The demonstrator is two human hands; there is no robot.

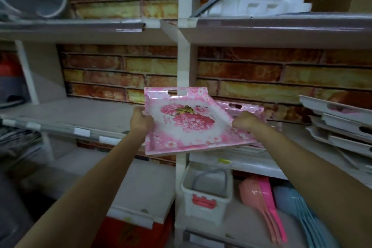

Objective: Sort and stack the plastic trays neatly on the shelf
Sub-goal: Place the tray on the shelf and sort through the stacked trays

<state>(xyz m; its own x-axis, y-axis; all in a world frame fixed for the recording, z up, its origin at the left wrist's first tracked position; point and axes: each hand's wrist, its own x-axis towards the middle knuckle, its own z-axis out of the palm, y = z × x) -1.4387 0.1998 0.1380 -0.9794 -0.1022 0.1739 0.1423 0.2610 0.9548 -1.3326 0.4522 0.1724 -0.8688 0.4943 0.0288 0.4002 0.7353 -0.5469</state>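
Note:
A pink floral plastic tray with a cut-out handle is held up in front of the middle shelf, tilted toward me. My left hand grips its left rim and my right hand grips its right rim. Behind it, on the shelf to the right, lies another pink tray, partly hidden. A leaning pile of white trays sits at the far right of that shelf.
The left shelf bay is bare in front of a brick-pattern wall. A white post divides the bays. Below are a white lidded box, pink scoops and a red box. White foam pieces sit on the top shelf.

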